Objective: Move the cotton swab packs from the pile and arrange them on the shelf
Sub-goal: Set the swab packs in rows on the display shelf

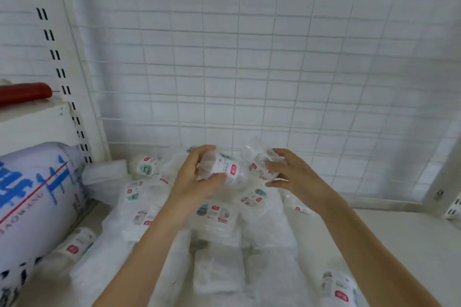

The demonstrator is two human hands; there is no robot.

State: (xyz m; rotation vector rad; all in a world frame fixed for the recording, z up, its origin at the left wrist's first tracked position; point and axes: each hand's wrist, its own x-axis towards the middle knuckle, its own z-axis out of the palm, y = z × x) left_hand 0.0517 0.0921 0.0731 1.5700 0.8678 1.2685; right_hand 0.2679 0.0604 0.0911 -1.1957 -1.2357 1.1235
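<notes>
Both bare forearms reached forward from the bottom edge over the shelf (pixel 399 232), the hands raised above the heap and close together. The left hand (pixel 197 177) was turned palm inward, its fingers and thumb curled round the end of a clear cylindrical cotton swab pack (pixel 222 169), which it held tilted above the pile (pixel 212 217). The right hand (pixel 291 174) was just beside it, fingers curved around a second pack (pixel 262 164), thumb below; the blur left it unclear how firm that hold was. The packs were of glossy transparent plastic, rounded and crinkled, each with a white label bearing a small red tag; the print was too smeared to read. More of them lay jumbled across the pale, smooth shelf surface, one stray pack (pixel 339 289) near the front right edge and another (pixel 74 244) at the left. Behind stood a white wire grid panel (pixel 274 57) and, at the left, a white upright (pixel 57 62) punched with paired dark slots. A large soft white bundle (pixel 37 194) with blue characters and a red stripe lay at the left, its writing unreadable, and a red cylindrical object (pixel 25 93) rested on a higher ledge.
</notes>
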